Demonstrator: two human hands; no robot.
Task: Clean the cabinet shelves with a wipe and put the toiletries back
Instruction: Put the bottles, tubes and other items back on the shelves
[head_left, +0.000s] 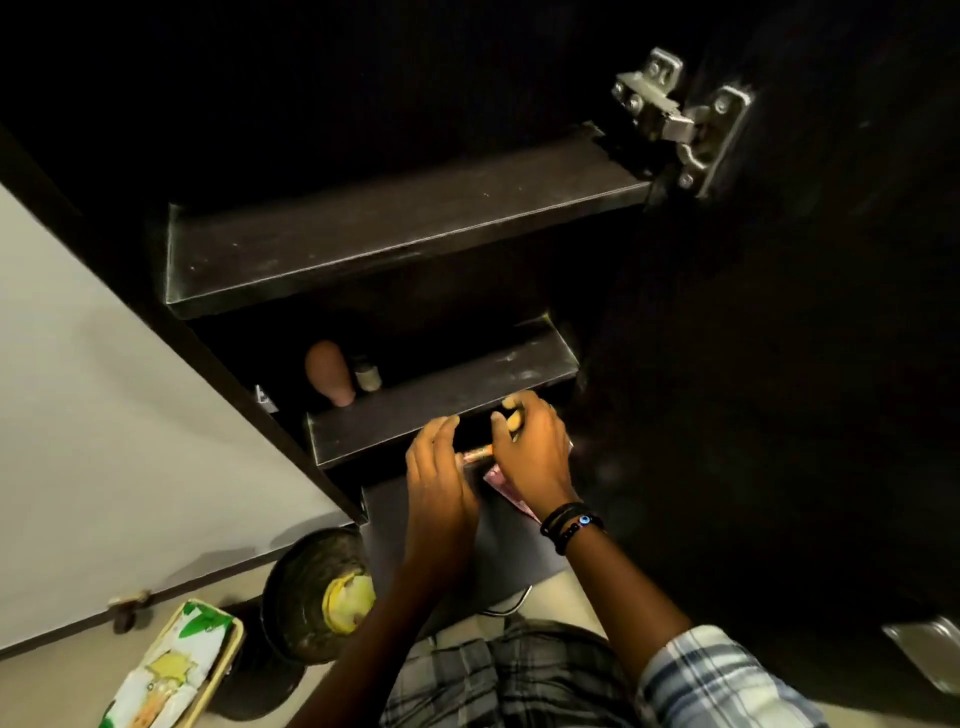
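Shelves (389, 244): three, two bottles (332, 371) on middle. Right hand (532, 449) grips yellow item (511, 418); left hand (441, 480) beside small tube (478, 453), grip unclear.

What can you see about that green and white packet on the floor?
The packet looks soft and shiny, printed white, green and yellow, with a yellowish edge. It lies flat and slanted on the pale floor, lower left, close beside the dark round bin; whether they touch is unclear. Its lower end runs out of view. Nothing holds it.
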